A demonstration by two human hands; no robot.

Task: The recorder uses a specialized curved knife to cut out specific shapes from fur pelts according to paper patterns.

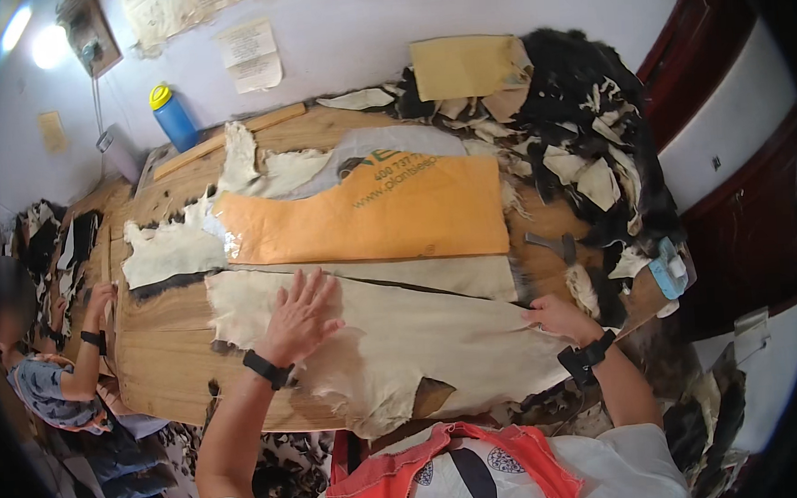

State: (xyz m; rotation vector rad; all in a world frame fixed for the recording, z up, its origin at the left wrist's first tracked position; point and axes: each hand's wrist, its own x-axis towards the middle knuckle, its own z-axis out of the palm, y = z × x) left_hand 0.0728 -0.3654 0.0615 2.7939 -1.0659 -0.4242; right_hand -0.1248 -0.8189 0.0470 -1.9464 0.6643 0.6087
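Observation:
A pale, cream-coloured hide (pixel 421 325) lies across the near part of the table, with a ragged lower edge hanging at the front. My left hand (pixel 298 319) rests flat on its left part, fingers spread. At the right end, my right hand (pixel 562 319) has its fingers closed at the hide's edge; some fingertips are hidden. Just beyond lies an orange sheet (pixel 423 206), cut to a curved outline with printing along the top. Under it is another pale hide (pixel 175 253) with dark fur at its edge. A greyish sheet (pixel 401 141) shows behind.
Dark fur scraps (pixel 580 83) heap at the right, near a blue box (pixel 667 269) and a flat grey tool (pixel 549 242). A blue bottle (pixel 172 121) and a wooden strip (pixel 228 143) are at the back. Another person (pixel 64 379) works at the left beside the wooden table (pixel 159 355).

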